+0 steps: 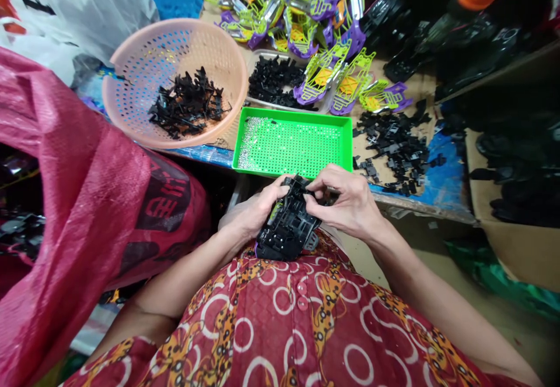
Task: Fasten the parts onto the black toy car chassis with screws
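In my lap, near the table's front edge, a black plastic toy car chassis (289,224) is held with its mechanical side facing up. My left hand (262,203) grips it along the left side, thumb near the far end. The fingers of my right hand (343,197) are bent and pinched together at the chassis's upper right edge. Whatever small piece may be between them is hidden. Just beyond my hands lies a green perforated tray (301,169), with small silvery screws (249,142) gathered at its left end.
A peach plastic basket (238,66) holds black parts. Behind the green tray stands a container of small black pieces (275,75). Lime and purple toy car frames (315,20) are piled at the back. More black parts (396,148) lie right. A pink sack (96,189) stands left.
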Tool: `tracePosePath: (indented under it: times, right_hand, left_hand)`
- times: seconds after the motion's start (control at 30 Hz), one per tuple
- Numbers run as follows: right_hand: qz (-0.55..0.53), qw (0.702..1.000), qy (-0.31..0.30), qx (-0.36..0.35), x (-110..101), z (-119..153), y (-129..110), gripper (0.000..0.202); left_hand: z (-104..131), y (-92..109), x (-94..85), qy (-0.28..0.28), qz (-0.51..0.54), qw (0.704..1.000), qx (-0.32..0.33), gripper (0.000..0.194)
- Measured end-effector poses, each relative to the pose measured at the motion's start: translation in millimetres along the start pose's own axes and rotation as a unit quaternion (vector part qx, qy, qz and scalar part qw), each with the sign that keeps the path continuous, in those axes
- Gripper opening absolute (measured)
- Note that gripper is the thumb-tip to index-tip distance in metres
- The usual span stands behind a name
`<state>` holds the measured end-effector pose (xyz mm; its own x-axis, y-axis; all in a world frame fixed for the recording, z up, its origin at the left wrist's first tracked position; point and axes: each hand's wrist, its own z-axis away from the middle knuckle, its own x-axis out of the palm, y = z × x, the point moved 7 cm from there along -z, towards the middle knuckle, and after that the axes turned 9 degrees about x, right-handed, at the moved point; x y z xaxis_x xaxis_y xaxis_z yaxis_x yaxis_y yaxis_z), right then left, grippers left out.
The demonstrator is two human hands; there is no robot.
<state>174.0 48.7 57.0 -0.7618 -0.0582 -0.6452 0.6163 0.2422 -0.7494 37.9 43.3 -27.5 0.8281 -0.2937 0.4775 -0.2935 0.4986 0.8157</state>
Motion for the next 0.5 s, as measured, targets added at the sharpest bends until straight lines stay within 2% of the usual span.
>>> tracePosePath:
  times: [0.23,0.5]
  right_hand:
    - [0.022,0.999,-0.001,-0.024,4.6,-1.2,1.0,0.009]
    - [-0.049,0.998,-0.022,0.027,11.2,3.9,13.0,0.007]
  left_hand:
    - [-1.3,9.7,8.2,-0.003,-0.026,0.999,0.028,0.024]
    - [1.9,2.3,5.9,0.006,0.004,1.000,0.016,0.028]
